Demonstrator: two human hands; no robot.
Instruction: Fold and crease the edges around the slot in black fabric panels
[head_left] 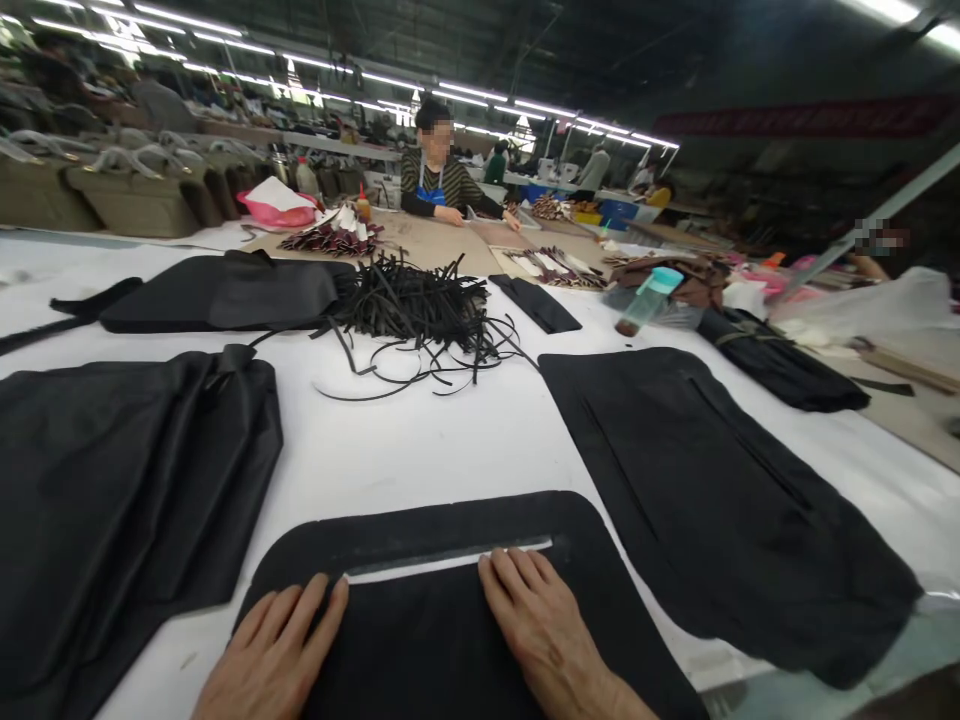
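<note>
A black fabric panel (420,650) with rounded corners lies flat on the white table in front of me. Across its upper part runs a narrow white strip (420,568). My left hand (274,645) rests on the panel's left side, fingers stretched, with a fingertip at the strip's left end. On the right, my right hand (540,625) lies palm down, its fingertips touching the strip's right part. Neither hand grips anything that I can see.
Stacked black panels (97,480) lie left, and another black panel (712,480) with slits lies right. Behind are a heap of thin black strips (412,305) and a teal-lidded bottle (651,300). A co-worker (442,175) stands across the table.
</note>
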